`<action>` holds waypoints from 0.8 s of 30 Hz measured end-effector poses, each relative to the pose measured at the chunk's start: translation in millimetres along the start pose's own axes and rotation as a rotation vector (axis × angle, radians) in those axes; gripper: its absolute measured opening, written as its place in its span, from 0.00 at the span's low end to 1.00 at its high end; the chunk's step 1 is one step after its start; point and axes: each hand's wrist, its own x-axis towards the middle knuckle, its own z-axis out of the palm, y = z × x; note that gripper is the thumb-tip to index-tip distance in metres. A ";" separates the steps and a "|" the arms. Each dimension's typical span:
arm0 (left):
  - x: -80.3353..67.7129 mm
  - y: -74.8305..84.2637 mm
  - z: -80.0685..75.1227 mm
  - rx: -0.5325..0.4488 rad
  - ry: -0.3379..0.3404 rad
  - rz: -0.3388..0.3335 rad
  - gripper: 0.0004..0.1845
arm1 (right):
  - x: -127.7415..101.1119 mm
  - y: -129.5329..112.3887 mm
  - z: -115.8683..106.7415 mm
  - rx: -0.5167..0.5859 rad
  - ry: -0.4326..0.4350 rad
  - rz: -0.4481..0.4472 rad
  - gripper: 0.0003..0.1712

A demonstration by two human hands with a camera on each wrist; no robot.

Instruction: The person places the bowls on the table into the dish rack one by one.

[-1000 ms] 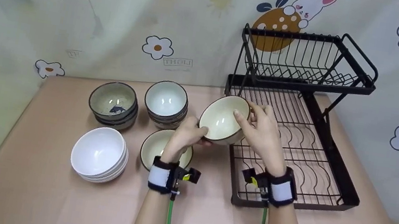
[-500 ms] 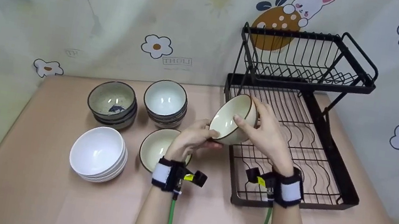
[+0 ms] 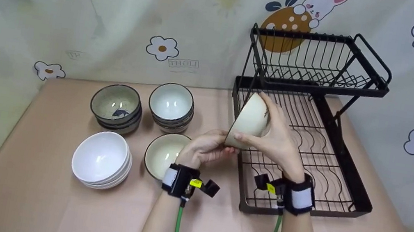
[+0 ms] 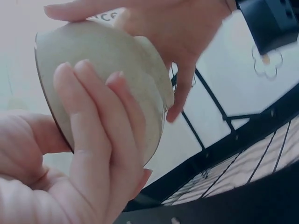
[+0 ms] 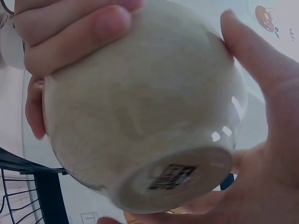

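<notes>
A cream bowl (image 3: 251, 119) with a dark rim is held up between both hands, tipped on its side near the left edge of the rack. My left hand (image 3: 208, 149) grips its lower rim, fingers along the outer wall and thumb on the inner side, as the left wrist view shows. My right hand (image 3: 279, 142) holds the bowl from the right, thumb on the outer wall and fingers round the foot side. In the right wrist view the foot of the bowl (image 5: 173, 179) shows a dark printed mark. The bowl's inside is hidden in the head view.
A black two-tier dish rack (image 3: 302, 208) stands on the right. To the left are another cream bowl (image 3: 161, 156), a stack of white bowls (image 3: 100, 159), a stack of grey-green bowls (image 3: 115, 105) and a stack of pale blue bowls (image 3: 171, 104). A patterned cloth hangs behind.
Both hands have turned the bowl from facing up to standing on its side, its inside now facing left. The left hand has shifted right along with it.
</notes>
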 end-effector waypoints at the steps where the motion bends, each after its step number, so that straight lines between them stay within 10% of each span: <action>1: 0.0 -0.2 0.7 -0.037 0.001 -0.010 0.09 | 0.0 0.0 0.2 0.006 0.003 0.003 0.65; 24: 5.3 -7.4 19.6 -0.333 -0.076 -0.152 0.14 | 4.1 9.5 1.1 0.221 0.039 -0.029 0.65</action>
